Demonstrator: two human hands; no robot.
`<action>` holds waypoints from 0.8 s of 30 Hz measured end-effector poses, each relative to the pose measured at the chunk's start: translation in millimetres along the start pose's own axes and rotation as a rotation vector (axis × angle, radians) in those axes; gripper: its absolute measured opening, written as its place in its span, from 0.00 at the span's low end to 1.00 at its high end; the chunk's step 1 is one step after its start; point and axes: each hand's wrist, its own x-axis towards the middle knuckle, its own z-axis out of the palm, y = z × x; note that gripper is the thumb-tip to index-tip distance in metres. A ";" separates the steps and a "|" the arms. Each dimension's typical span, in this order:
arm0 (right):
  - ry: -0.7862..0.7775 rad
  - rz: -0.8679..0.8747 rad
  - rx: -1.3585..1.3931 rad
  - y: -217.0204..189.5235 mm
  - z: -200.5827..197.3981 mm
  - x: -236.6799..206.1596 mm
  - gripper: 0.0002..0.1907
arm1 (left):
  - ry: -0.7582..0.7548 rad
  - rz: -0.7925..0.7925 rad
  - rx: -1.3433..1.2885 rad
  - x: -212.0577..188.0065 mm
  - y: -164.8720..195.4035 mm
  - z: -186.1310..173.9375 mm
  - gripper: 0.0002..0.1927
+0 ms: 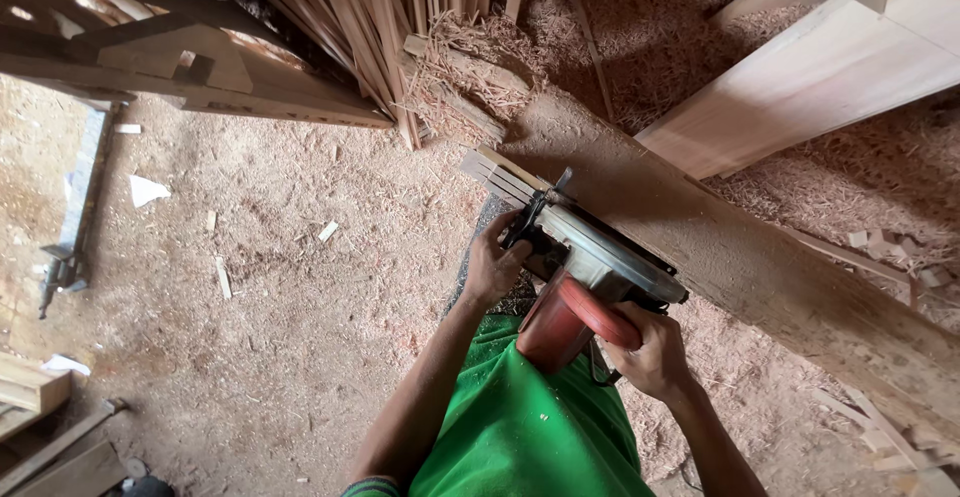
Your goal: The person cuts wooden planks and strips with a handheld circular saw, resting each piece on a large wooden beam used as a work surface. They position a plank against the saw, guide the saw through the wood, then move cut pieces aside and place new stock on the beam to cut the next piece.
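1. Both hands are closed on the circular saw (590,277): the right hand (652,357) is wrapped round the red rear handle, and the left hand (495,265) grips the dark front part of the tool near the blade guard.
2. Taking the long plank (760,267) as the landmark, the saw sits against its near edge, close to its far end, with the metal guard lying over the plank's dusty top face.
3. By its look the saw is heavy and rigid, with a metal guard and a solid motor body; it seems to need both hands, one at the back handle and one at the front, well away from the blade side.
4. The plank appears thick, stiff and weighty, and its face is coated in sawdust, so it may be slippery to the touch.
5. A few thin cut strips (500,175) jut out just beyond the plank's far end; they look light and easy to snap.
6. Pale planed boards (810,82) lie across the far side of the plank, and wood shavings (300,287) cover the floor on its near side.
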 end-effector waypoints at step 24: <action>-0.011 -0.091 0.095 -74.3 39.9 67.8 0.11 | 0.123 -0.122 -0.063 38.0 -2.5 -84.1 0.29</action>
